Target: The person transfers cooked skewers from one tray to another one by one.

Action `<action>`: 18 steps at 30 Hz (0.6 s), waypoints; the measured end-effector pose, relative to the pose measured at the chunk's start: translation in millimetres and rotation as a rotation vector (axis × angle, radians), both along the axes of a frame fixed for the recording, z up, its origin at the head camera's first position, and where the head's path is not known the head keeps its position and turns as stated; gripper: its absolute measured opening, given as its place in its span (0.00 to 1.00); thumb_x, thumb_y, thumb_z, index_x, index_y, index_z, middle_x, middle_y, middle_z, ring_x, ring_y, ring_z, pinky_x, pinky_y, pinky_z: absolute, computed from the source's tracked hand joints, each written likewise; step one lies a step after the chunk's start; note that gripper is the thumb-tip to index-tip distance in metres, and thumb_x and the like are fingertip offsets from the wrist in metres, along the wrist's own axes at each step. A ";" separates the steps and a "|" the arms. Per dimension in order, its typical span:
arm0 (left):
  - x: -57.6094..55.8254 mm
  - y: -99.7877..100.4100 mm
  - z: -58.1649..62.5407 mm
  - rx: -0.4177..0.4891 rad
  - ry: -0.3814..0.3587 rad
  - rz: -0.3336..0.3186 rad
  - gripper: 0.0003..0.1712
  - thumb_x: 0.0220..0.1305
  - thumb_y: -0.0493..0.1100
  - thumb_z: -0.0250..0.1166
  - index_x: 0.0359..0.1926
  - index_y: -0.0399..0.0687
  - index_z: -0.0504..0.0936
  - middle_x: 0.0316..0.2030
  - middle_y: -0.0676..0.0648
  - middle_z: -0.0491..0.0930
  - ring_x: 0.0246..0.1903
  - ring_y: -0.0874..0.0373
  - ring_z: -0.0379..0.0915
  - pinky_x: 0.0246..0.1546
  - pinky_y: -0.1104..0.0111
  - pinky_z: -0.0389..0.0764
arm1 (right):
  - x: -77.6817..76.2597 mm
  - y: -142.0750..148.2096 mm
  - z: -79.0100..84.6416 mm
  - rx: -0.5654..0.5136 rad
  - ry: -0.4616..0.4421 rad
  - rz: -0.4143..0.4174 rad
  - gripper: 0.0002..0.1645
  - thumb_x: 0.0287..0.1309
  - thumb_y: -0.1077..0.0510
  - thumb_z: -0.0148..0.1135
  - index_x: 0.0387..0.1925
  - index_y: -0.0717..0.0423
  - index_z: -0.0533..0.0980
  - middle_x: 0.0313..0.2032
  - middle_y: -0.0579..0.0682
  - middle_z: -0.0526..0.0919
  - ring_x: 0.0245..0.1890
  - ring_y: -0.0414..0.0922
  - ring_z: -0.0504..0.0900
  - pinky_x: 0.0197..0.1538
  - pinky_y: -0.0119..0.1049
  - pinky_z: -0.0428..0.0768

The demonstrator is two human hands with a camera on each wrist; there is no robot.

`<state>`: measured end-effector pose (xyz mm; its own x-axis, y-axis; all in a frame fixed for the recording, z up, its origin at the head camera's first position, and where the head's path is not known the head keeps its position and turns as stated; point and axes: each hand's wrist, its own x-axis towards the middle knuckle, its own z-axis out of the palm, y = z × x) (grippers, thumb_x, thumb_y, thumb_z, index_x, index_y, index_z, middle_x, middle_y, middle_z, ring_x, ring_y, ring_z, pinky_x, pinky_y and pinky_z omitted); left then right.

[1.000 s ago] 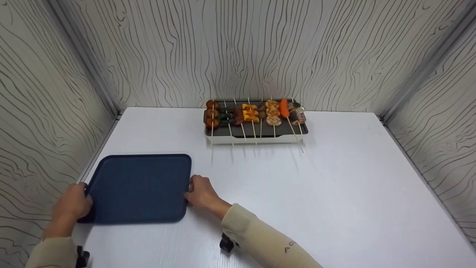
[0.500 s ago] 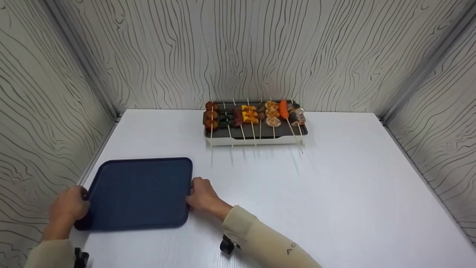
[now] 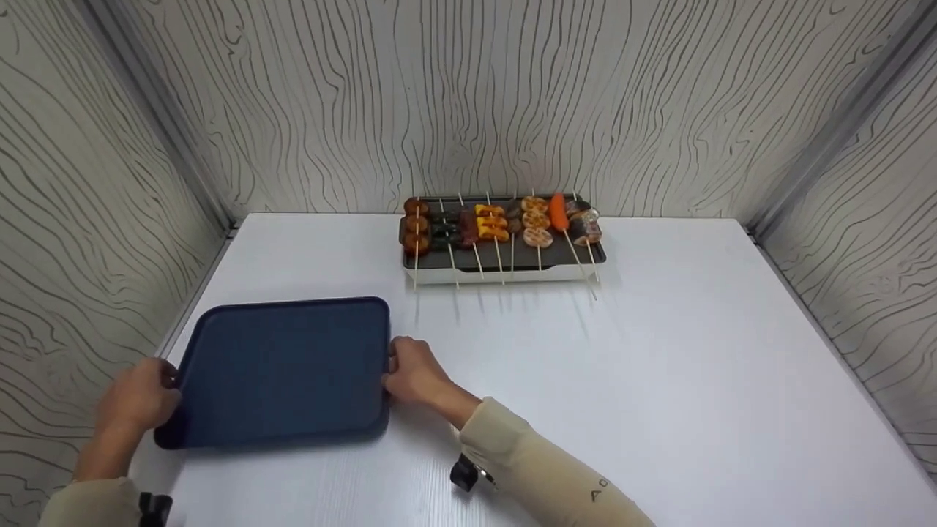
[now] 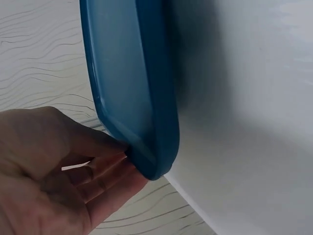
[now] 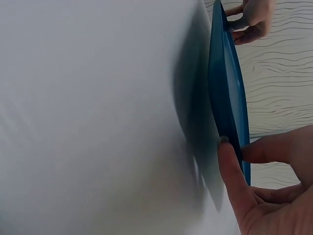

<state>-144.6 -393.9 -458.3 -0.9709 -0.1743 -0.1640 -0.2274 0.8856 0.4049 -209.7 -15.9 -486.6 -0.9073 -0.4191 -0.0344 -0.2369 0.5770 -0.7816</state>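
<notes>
A dark blue rectangular tray (image 3: 285, 373) with a low raised rim is at the left of the white table in the head view. My left hand (image 3: 139, 395) pinches its left short side, thumb on the rim and fingers beneath, as the left wrist view shows on the tray (image 4: 122, 78). On the opposite short side my right hand (image 3: 416, 372) grips the rim between thumb and fingers. In the right wrist view the tray (image 5: 226, 93) is held above the table, its shadow falling beside it. Nothing lies on the tray.
Behind, near the back wall, a grill plate (image 3: 498, 258) on a white base bears several food skewers, among them an orange sausage (image 3: 558, 212). Some sticks overhang its front edge. Wood-patterned walls (image 3: 468, 95) enclose the table (image 3: 659, 366) on the left, back and right.
The tray dipped slightly toward me, then moved back up and a little to the right, its right side now higher. Both hands kept their grip; the skewers stayed put.
</notes>
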 end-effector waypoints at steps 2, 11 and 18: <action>-0.5 3.9 2.8 -0.003 0.011 -0.005 0.20 0.60 0.31 0.60 0.50 0.17 0.73 0.41 0.23 0.78 0.41 0.29 0.77 0.42 0.39 0.75 | -1.0 4.4 2.0 0.002 0.018 0.003 0.06 0.48 0.71 0.63 0.31 0.63 0.76 0.21 0.41 0.71 0.22 0.38 0.69 0.28 0.30 0.68; -5.4 26.7 8.9 -0.016 0.059 -0.037 0.20 0.57 0.30 0.60 0.48 0.16 0.75 0.40 0.23 0.80 0.40 0.29 0.78 0.42 0.39 0.77 | -3.4 30.0 8.6 0.011 0.056 0.025 0.09 0.47 0.72 0.61 0.34 0.69 0.77 0.23 0.45 0.74 0.24 0.40 0.70 0.30 0.32 0.69; -8.3 43.8 12.6 -0.007 0.119 -0.059 0.19 0.53 0.29 0.60 0.44 0.17 0.78 0.36 0.26 0.81 0.37 0.32 0.79 0.39 0.40 0.78 | -4.9 51.7 15.1 -0.002 0.059 0.025 0.12 0.48 0.72 0.59 0.38 0.71 0.77 0.25 0.50 0.78 0.25 0.40 0.73 0.32 0.34 0.72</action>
<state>-152.9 -350.1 -445.7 -0.9921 -0.1168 -0.0464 -0.1254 0.8990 0.4195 -214.6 35.8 -471.5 -0.8971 -0.4413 0.0202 -0.2970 0.5686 -0.7671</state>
